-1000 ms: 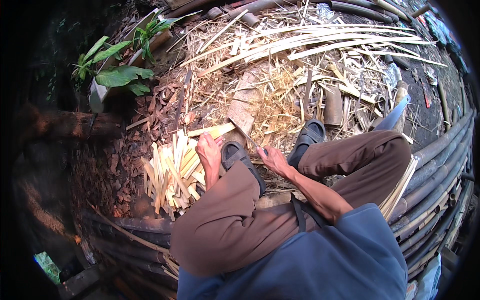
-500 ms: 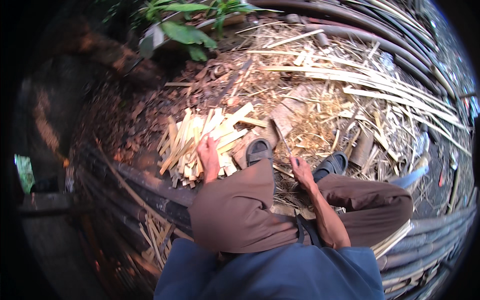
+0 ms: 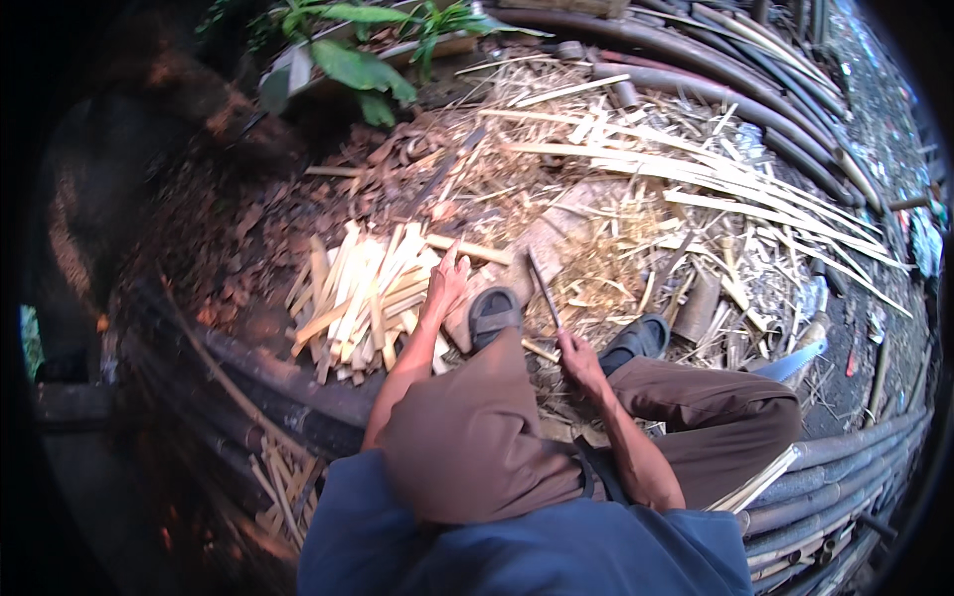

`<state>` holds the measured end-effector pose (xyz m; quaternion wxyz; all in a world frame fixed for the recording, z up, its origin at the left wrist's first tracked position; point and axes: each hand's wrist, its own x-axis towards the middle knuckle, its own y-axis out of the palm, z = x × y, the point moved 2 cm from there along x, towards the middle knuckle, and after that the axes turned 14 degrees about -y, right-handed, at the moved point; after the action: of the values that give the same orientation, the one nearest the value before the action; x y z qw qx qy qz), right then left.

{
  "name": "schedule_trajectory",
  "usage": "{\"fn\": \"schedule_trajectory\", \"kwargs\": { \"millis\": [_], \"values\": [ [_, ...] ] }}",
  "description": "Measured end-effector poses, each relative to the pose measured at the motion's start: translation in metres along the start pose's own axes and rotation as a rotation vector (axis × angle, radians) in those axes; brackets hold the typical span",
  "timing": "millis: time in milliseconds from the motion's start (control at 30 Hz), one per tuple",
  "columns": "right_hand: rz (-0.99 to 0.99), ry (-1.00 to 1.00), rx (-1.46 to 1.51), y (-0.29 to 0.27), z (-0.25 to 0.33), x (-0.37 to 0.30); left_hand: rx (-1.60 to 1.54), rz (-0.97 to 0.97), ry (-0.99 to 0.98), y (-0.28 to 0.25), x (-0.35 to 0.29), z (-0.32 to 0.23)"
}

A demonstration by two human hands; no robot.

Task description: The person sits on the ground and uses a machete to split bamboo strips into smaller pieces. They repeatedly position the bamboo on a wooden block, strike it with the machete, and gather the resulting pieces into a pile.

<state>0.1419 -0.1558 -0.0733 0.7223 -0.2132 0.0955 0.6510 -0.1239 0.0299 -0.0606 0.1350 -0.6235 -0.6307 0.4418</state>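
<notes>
My right hand (image 3: 581,363) grips the handle of a long-bladed knife (image 3: 543,286), its blade pointing away from me over a flat wooden board (image 3: 545,236). With fingers stretched out, my left hand (image 3: 449,283) reaches past the right side of a pile of short pale split strips (image 3: 360,288). Its fingertips meet one short strip (image 3: 472,248) at the pile's far right edge; no grip on it shows. My sandalled left foot (image 3: 494,316) is by the board's near end, and the right foot (image 3: 641,343) lies to the right of the knife hand.
Long pale strips (image 3: 696,169) spread across the far right, over shavings (image 3: 606,263). Dark bamboo poles (image 3: 676,84) lie behind them, and more poles (image 3: 835,467) are stacked at near right. A saw blade (image 3: 790,360) rests right of my knee. Brown leaves (image 3: 248,214) cover the left ground.
My left hand has moved right from over the pile to the short strip at its right edge. My right hand still holds the knife. The whole view has shifted slightly.
</notes>
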Motion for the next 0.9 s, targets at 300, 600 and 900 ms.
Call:
{"fn": "schedule_trajectory", "kwargs": {
  "millis": [300,600,900],
  "values": [
    [0.048,-0.017,-0.150,0.010,-0.008,-0.005,-0.484,-0.167,-0.120,0.049,0.073,0.020],
    [-0.080,-0.072,-0.236,0.024,0.017,-0.010,-1.146,0.092,0.234,0.038,-0.016,-0.053],
    [0.000,-0.210,-0.215,0.019,0.065,-0.008,-0.749,0.159,0.057,0.004,-0.038,-0.086]
  ]
}}
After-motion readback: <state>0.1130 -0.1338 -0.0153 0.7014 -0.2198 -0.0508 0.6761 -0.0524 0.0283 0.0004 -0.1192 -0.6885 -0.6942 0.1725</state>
